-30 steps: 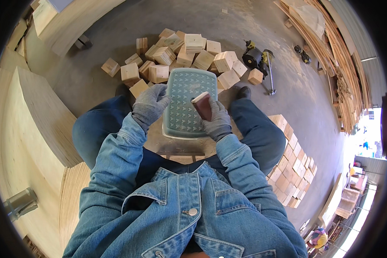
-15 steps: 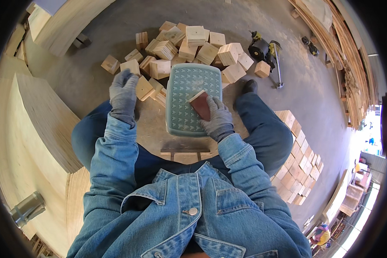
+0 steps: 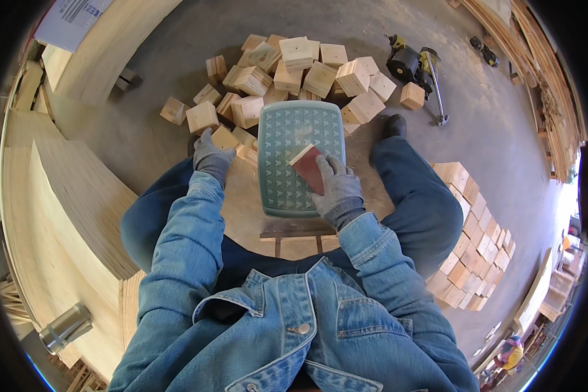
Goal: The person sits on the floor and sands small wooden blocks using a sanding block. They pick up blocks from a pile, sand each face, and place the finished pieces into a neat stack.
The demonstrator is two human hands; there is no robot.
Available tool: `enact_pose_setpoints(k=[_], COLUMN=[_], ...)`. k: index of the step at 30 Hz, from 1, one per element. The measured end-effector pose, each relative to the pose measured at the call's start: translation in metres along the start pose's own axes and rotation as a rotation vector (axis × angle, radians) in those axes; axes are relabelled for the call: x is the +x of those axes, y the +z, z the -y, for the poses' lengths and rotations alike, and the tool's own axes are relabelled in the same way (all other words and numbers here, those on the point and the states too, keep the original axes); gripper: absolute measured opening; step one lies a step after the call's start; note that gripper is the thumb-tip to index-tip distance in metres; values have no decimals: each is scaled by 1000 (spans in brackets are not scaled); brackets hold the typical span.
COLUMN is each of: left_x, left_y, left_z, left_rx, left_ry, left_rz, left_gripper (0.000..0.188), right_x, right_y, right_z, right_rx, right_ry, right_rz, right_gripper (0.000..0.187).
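Observation:
Between my knees stands a green-grey plastic stool (image 3: 281, 160) with a patterned, dusty top. My right hand (image 3: 341, 189), in a grey glove, is closed on a reddish-brown sanding block (image 3: 309, 171) with a pale edge. The sanding block rests on the right part of the stool top. To the left of the stool is my left hand (image 3: 213, 159), also gloved, with its fingers apart and nothing visibly held. Its fingertips come close to a square wooden block (image 3: 225, 139) at the near edge of a loose heap; whether they touch it I cannot tell.
The heap of wooden blocks (image 3: 287, 77) lies beyond the stool. A yellow-and-black power tool (image 3: 405, 64) is on the floor to its right. Stacked blocks (image 3: 477, 248) stand beside my right knee, thick wooden panels (image 3: 78, 202) at my left. Long boards (image 3: 542, 78) lie far right.
My left hand has come down and slightly right, away from the block it was near, toward a nearer one. My right hand keeps the sanding block on the stool. The whole view has shifted slightly.

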State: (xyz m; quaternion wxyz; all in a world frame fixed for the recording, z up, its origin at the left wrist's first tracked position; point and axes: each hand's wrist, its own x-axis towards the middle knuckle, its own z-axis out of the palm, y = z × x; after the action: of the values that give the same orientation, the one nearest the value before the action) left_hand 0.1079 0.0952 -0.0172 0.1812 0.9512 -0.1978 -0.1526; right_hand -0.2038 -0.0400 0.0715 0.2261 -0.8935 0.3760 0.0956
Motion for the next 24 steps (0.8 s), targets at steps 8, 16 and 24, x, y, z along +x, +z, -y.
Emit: enact_pose_setpoints(k=[8,16,24], left_x=[24,56,63], left_y=[23,71,75], left_z=[0,33,20], left_rx=[186,333,374], left_ry=[17,-58,-90], left_rz=[164,162,206], left_gripper=[120,127,120], right_x=[4,14,19], right_y=[-1,-7,-10], right_z=[-5,-4,-4], right_rx=[93,193,232], right_ry=[-35,-84,-79], right_rz=[-2,-9,-21], right_gripper=[86,81,76])
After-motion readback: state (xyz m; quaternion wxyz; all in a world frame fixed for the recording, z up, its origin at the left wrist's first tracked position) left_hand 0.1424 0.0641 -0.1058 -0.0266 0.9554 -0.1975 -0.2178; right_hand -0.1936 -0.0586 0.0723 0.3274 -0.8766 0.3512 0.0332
